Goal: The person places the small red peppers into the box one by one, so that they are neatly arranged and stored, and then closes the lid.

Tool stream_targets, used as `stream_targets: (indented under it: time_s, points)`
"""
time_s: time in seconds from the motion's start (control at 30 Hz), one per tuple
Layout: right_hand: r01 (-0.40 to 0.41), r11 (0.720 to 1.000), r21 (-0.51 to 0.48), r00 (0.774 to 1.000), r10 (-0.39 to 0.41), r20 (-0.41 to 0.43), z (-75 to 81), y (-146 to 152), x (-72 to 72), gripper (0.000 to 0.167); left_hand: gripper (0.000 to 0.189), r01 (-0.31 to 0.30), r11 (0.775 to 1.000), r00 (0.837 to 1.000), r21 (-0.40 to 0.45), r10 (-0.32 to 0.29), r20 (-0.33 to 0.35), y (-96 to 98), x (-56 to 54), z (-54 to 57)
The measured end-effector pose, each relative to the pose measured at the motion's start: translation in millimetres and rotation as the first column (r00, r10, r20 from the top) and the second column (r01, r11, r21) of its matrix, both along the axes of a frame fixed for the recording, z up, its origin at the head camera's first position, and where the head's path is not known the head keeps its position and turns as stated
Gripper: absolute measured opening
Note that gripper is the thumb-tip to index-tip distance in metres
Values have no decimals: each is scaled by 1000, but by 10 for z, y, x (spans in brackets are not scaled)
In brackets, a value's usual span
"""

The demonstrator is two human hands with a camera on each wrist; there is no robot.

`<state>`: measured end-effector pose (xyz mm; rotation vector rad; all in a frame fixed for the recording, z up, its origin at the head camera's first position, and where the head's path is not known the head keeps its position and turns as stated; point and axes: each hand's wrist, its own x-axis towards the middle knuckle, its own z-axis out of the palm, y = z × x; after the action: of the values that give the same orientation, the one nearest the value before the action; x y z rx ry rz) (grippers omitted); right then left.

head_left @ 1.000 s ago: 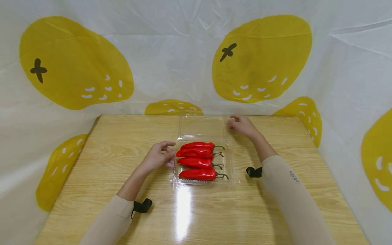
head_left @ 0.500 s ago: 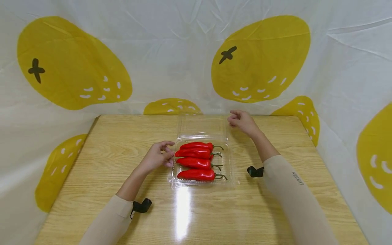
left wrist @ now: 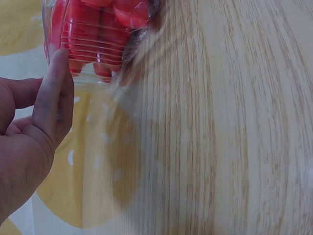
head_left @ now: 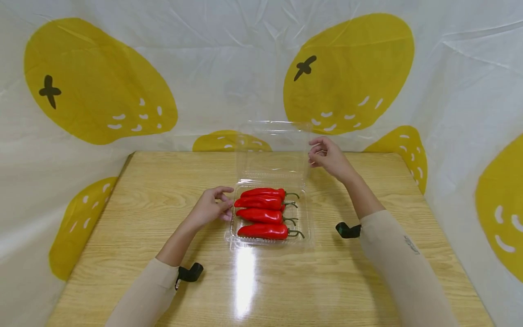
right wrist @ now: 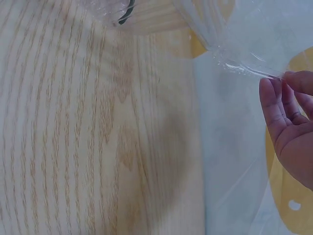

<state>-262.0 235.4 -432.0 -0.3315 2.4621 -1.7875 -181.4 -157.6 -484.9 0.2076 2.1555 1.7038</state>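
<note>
Several red chili peppers with green stems lie side by side in the base of a clear plastic clamshell box. Its hinged lid stands raised at the back. My right hand pinches the lid's right edge between thumb and fingers, as the right wrist view shows at the lid's edge. At the box's left side is my left hand, a fingertip touching the ribbed wall without gripping it. Part of the left fingers is hidden behind one another.
The box sits on a wood-grain table. A white curtain with yellow fruit prints hangs behind the table's back edge and along both sides. A bright light reflection lies on the tabletop in front of the box.
My right hand has moved up and slightly right, and the lid has swung from lying low at the back to standing more upright. The left hand and the peppers have stayed put.
</note>
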Motion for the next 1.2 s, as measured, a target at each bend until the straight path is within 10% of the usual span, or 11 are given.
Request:
stream_targets:
  time_s: [0.43, 0.67, 1.2]
  points:
    - [-57, 998, 36, 991, 61, -115, 155, 29, 418, 19, 46, -15, 1000, 1000, 4, 15, 19, 9, -9, 11]
    - [-133, 991, -29, 985, 129, -117, 146, 64, 680, 45, 46, -27, 1000, 1000, 9, 27, 15, 31, 10, 49]
    - [-99, 972, 214, 989, 120, -84, -152, -39, 1275, 24, 46, -32, 999, 999, 44, 32, 3, -2, 29, 36]
